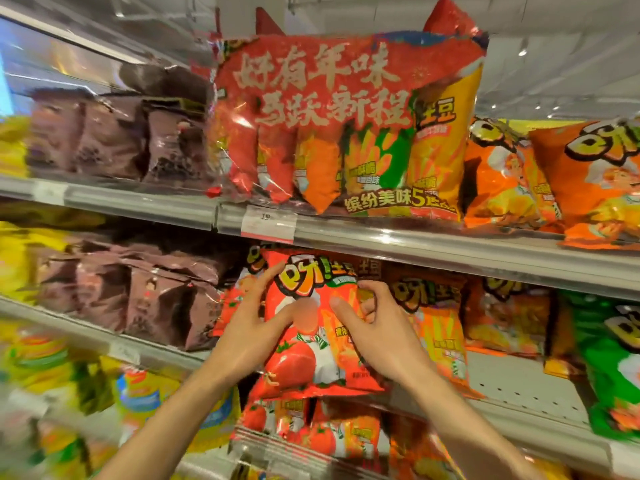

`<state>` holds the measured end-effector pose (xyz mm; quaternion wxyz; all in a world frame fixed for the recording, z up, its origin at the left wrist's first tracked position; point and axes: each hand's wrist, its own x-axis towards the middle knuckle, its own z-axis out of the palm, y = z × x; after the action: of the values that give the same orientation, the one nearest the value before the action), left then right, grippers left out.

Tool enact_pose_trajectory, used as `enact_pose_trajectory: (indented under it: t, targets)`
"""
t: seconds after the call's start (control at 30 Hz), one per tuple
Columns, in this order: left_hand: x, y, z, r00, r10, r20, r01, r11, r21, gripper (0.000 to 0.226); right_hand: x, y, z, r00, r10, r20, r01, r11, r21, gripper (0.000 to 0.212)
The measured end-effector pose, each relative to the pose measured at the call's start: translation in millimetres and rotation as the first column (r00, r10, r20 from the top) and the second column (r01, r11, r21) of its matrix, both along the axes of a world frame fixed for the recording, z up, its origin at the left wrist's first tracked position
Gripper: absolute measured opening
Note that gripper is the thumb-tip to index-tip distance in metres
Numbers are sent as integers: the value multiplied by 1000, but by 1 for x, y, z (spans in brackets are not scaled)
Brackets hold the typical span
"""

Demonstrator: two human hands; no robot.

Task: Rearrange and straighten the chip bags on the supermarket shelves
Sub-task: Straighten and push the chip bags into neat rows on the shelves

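Note:
A red tomato-flavour chip bag (311, 344) stands upright at the front of the middle shelf (450, 258), leaning out a little over the edge. My left hand (249, 317) lies along its left side, fingers straight behind the edge and thumb across the front. My right hand (374, 320) holds its right side, thumb on the front and fingers curled round the edge. Behind it stands an orange bag (433, 306) of the same brand.
A big red multi-pack (343, 129) fills the upper shelf above. Brown bags (121, 133) sit left on two shelves, orange bags (571, 181) upper right, a green bag (609, 368) lower right. More red bags (311, 431) stand below. The left side is blurred.

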<state>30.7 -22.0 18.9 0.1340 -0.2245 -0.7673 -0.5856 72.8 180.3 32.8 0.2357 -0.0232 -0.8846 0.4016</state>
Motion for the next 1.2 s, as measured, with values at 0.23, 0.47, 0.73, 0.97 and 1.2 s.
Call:
enact_pose_trajectory:
  t: [0.23, 0.47, 0.73, 0.97, 1.2]
  targets:
    - [-17, -57, -3, 998, 47, -35, -47, 999, -7, 61, -42, -19, -3, 965, -263, -21, 263, 952, 157, 81]
    - [-27, -92, -10, 998, 52, -33, -51, 999, 12, 63, -65, -37, -19, 940, -309, 144, 291, 947, 133, 112]
    - [-26, -114, -14, 999, 49, -18, -49, 998, 35, 63, -68, -46, -25, 929, -353, 111, 333, 929, 164, 99]
    - [-21, -138, -16, 995, 102, -22, -101, 994, 32, 63, -73, -73, -3, 929, -368, 41, 349, 907, 236, 87]
    - [-18, -153, -23, 990, 133, -38, -132, 991, 31, 62, -58, -91, 12, 926, -377, -20, 341, 812, 474, 85]
